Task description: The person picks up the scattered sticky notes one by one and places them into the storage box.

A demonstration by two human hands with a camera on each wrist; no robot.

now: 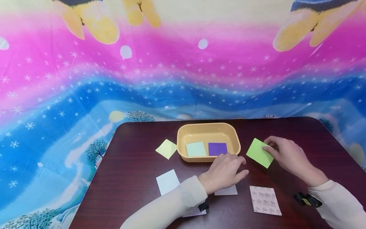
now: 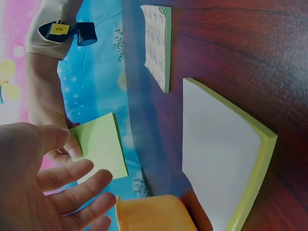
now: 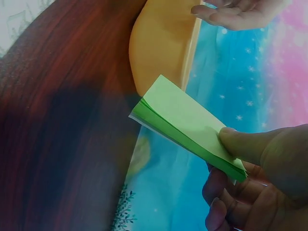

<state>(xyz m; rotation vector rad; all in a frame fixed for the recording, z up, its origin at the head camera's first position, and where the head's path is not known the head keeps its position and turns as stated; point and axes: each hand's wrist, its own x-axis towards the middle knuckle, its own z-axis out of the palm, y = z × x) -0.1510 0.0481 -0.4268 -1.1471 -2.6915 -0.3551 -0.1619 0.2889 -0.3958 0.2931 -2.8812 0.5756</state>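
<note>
My right hand (image 1: 288,157) pinches a green sticky note pad (image 1: 259,153) above the table, right of the yellow plastic basket (image 1: 236,144). In the right wrist view the thumb lies on top of the pad (image 3: 185,122) and the fingers are beneath it. My left hand (image 1: 224,173) hovers in front of the basket's near rim with its fingers spread and nothing in them; the left wrist view shows its relaxed fingers (image 2: 79,192) near the green pad. Inside the basket lie a pale mint pad (image 1: 196,149) and a purple pad (image 1: 218,149).
A pale yellow pad (image 1: 166,149) lies left of the basket. A white-faced pad (image 1: 168,182) and a patterned-back pad (image 1: 265,200) are on the dark wooden table (image 1: 128,178). Another pad (image 1: 227,190) is partly under my left hand, and one (image 1: 195,213) shows below the sleeve. A printed cloth hangs behind.
</note>
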